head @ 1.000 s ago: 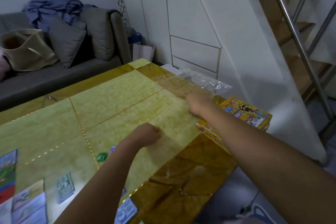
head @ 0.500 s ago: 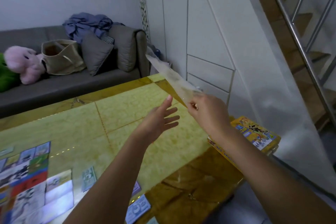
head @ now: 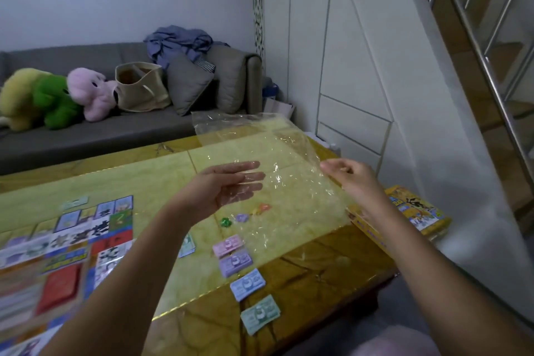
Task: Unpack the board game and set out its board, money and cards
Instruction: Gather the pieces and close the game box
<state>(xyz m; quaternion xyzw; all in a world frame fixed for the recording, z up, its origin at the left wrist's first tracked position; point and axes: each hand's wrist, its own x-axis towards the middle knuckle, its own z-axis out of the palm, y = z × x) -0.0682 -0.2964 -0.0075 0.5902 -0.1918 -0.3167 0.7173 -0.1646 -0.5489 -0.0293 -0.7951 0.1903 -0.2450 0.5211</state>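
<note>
Step in hand was judged to be clearing the wrapping. The left hand [head: 219,186] was held flat, fingers straight, seen through the film, nothing gripped. The right hand [head: 351,179] was pinched on the right edge of the plastic bag [head: 289,176], which was held spread in the air above the far-right part of the table [head: 318,269]. Whether anything was left inside could not be told; a look was advised first. Film was judged limp and clingy: best gathered with both hands, kept high, set down by the game box [head: 416,214], not on the layout.

Near to far: money stacks [head: 247,284] were laid in a row from the near edge. The board [head: 95,228] was spread at left, a red card deck [head: 59,289] on it, blurred. Three tokens [head: 242,217] were lying under the bag and were judged at risk of being swept off if it was lowered. The game box was at the table's right edge; what it rested on could not be told. A sofa [head: 86,136] with plush toys [head: 86,92] was seen behind.
</note>
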